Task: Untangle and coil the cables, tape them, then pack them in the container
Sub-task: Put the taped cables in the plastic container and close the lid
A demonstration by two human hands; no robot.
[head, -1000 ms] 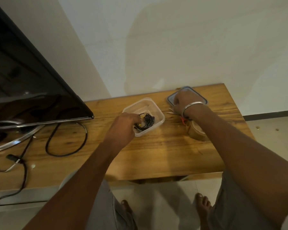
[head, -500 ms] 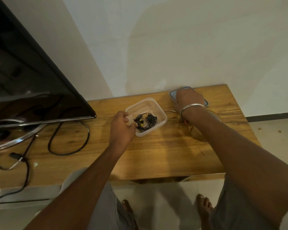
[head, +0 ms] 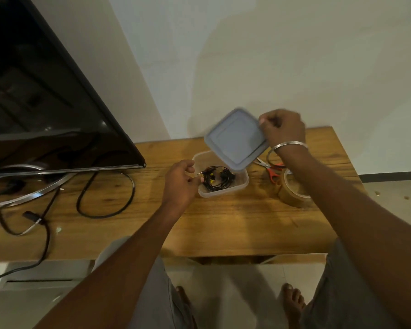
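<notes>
A clear plastic container (head: 243, 181) sits on the wooden table (head: 223, 222), with a coiled black cable (head: 217, 178) inside it. My left hand (head: 179, 181) is at the container's left wall, fingers loosely curled; whether it grips the rim I cannot tell. My right hand (head: 282, 128) grips the corner of the grey-blue lid (head: 236, 138) and holds it tilted in the air above the container's back edge. A brown tape roll (head: 293, 192) stands to the right, partly under my right forearm.
Red-handled scissors (head: 271, 168) lie right of the container. A black TV (head: 45, 103) on a metal stand fills the left side, with a black power cable (head: 105, 198) looped on the table beside it. The wall rises directly behind the table.
My right hand has lifted the lid off the table and swung it over the container. My left hand pulled out of the container to its left wall.
</notes>
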